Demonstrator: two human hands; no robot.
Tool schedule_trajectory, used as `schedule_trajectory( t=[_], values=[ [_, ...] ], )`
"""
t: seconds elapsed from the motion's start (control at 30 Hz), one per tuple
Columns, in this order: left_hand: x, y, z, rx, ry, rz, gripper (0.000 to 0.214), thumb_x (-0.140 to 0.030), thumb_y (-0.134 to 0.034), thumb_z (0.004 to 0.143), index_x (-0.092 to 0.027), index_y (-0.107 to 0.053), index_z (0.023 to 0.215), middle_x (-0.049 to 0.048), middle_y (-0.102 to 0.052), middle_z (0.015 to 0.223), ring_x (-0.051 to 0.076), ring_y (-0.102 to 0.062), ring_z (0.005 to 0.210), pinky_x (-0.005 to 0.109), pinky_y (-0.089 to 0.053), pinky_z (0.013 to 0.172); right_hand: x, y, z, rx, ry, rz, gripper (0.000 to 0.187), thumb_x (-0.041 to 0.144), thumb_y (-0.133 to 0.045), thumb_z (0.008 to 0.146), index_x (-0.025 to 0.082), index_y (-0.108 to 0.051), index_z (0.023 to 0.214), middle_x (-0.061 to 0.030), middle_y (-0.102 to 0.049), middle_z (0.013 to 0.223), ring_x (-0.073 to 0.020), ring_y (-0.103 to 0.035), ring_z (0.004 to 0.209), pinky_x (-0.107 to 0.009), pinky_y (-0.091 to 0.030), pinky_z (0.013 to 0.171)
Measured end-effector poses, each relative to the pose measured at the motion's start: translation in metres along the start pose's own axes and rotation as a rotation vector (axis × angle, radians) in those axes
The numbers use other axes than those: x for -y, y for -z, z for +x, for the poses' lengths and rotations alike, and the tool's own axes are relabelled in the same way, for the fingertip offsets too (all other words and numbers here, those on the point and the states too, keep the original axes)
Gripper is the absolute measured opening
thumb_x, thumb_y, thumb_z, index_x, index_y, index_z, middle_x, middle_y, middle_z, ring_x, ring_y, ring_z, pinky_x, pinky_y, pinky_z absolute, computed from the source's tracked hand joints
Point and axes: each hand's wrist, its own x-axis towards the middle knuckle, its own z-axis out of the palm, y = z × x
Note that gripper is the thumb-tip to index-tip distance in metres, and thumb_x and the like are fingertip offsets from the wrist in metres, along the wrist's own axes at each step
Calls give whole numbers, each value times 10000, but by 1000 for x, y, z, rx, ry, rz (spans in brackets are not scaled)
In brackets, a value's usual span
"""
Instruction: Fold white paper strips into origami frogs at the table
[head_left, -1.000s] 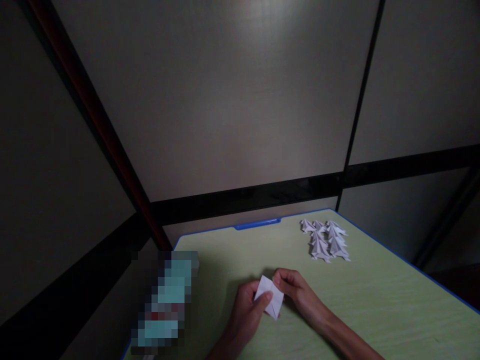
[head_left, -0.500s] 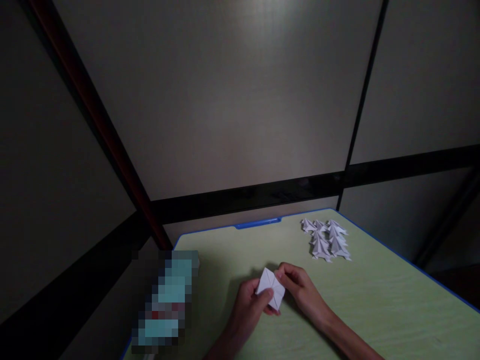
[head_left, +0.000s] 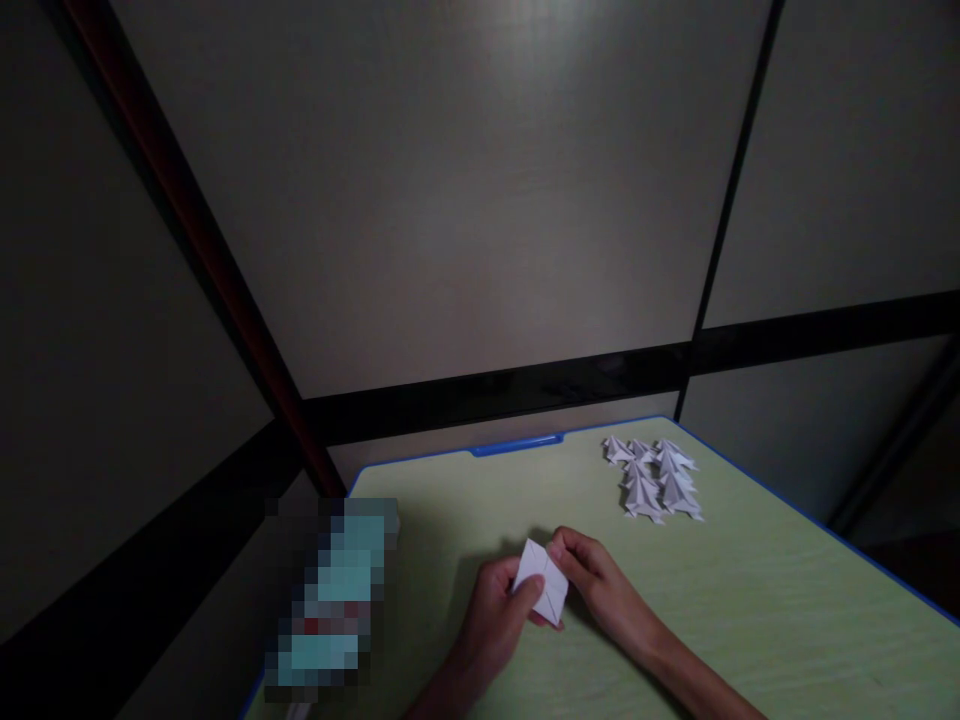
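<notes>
A small folded sheet of white paper (head_left: 553,592), marked with crease lines, is held above the table in front of me. My left hand (head_left: 499,605) grips it from the left, thumb on its upper face and fingers underneath. At its upper right edge, my right hand (head_left: 581,562) pinches the paper between thumb and curled fingers. Beyond my right hand lie several white folded paper figures (head_left: 651,480), set close together in two rough columns; they look like origami frogs.
The light green table (head_left: 757,580) has a blue rim and a blue handle-like strip (head_left: 517,446) along its far edge. At the left stands a pixelated, blurred object (head_left: 330,600). Large panels (head_left: 480,200) with a dark band rise right behind the table.
My right thumb and fingers have shifted slightly along the paper's upper right edge. The paper has turned a little, and a different crease pattern shows on its face. My left hand keeps its grip.
</notes>
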Motion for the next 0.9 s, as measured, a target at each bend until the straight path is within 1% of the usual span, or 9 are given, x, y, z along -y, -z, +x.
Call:
schedule_trajectory(
  t=[0.2, 0.33, 0.47, 0.57, 0.7, 0.8, 0.9],
  values=[
    [0, 0, 1, 12, 26, 6, 205, -258, -478, 641, -95, -603, 645, 12, -589, 491, 122, -524, 391, 213, -390, 410, -8, 0, 2, 9, 9, 30, 314, 449, -424, 710, 170, -385, 571, 57, -403, 461, -78, -376, 396, -195, -290, 386],
    [-1, 3, 1, 12, 64, -62, 255, -306, -491, 624, -80, -600, 670, 21, -586, 484, 146, -544, 424, 224, -405, 407, -5, 0, 1, -30, 32, -43, 329, 469, -422, 699, 169, -399, 566, 50, -404, 476, -93, -384, 437, -204, -295, 414],
    [-1, 3, 2, -20, 63, -43, 237, -306, -547, 607, -75, -596, 632, 25, -582, 495, 150, -541, 460, 236, -430, 427, 0, -1, 0, -53, 53, -83, 316, 446, -447, 692, 162, -412, 559, 51, -381, 494, -94, -366, 471, -206, -290, 441],
    [0, 2, 1, -42, 45, -31, 236, -311, -566, 604, -76, -590, 610, 20, -569, 488, 136, -521, 447, 232, -427, 423, -1, -1, 0, -10, 49, -49, 295, 423, -464, 690, 158, -413, 570, 56, -372, 488, -89, -359, 462, -202, -281, 437],
    [1, 2, 0, -49, 8, -39, 249, -332, -572, 598, -83, -582, 590, 12, -549, 479, 117, -491, 427, 212, -403, 401, -6, -1, 1, 48, 16, -14, 304, 400, -548, 629, 154, -405, 525, 62, -373, 452, -76, -344, 430, -194, -251, 415],
    [-1, 2, -1, -31, -15, -16, 242, -320, -578, 593, -79, -583, 568, 10, -538, 454, 109, -472, 413, 204, -388, 393, -8, -2, 1, 46, -7, 25, 332, 415, -544, 623, 148, -407, 480, 62, -374, 418, -66, -325, 400, -191, -224, 396],
    [-2, 1, -1, 1, -32, -14, 252, -321, -565, 607, -72, -599, 590, 20, -553, 458, 111, -477, 421, 199, -384, 396, -6, -2, 2, 38, -13, 46, 359, 429, -523, 635, 141, -421, 448, 57, -380, 397, -62, -319, 381, -195, -219, 389]
  ],
)
